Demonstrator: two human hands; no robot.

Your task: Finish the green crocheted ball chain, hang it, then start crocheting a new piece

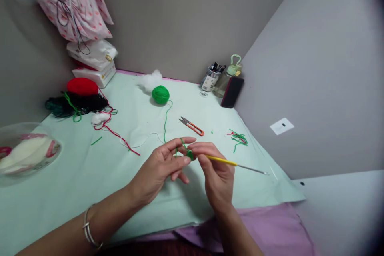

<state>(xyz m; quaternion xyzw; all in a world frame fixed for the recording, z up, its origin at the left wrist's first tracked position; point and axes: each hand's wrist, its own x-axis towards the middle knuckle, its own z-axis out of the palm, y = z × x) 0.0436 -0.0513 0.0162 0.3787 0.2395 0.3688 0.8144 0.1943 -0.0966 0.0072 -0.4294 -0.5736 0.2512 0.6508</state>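
My left hand [163,166] pinches a small green crochet piece [189,154] between thumb and fingers, with green yarn looped over the index finger. My right hand [216,174] grips a yellow-handled crochet hook [237,164], its working end hidden at the green piece and its metal shaft pointing right. The green strand [165,122] runs back across the pale green table cover [90,168] to a green yarn ball [160,94].
Orange thread snips [192,125] lie beyond my hands; green and red yarn scraps [238,138] lie right. A red yarn ball [82,86], dark yarn tangle [75,104], tissue packs [91,64], clear bowl [25,152], jar [210,80], bottle [229,74] and phone [232,92] line the edges.
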